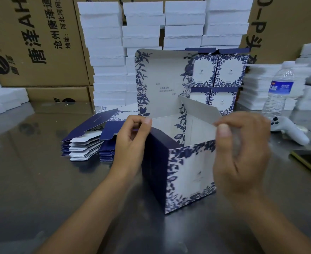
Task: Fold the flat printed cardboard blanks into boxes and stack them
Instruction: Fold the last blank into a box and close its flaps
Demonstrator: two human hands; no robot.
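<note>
- Brown shipping cartons (31, 43) and tall stacks of white foam trays (107, 52) wall off the back of the steel bench (31, 180).
- Centre stage, one blue-and-white floral box (187, 173) stands upright on the bench, body squared up, mouth open towards us.
- Its lid (162, 83) stands straight up at the back, not yet tucked.
- Left hand (131, 142): fingers curled, thumb and fingertips pinching the box's left top edge.
- Right hand (242, 153): pinching the tip of the right side flap (200, 110), which slants up and is not yet folded in. The hand is blurred.
- Behind the lid, finished boxes (222, 70) sit closed, two across and two high as far as shows, so some of the job is in the bank.
- To the left, a fanned pile of flat blanks (88, 142) lies on the bench, plenty left to fold.
- My read: this box is most of the way there; side flaps in, lid down and tucked, then onto the stack.
- Off to the right lie a water bottle (281, 88) and a white controller (288, 131).
</note>
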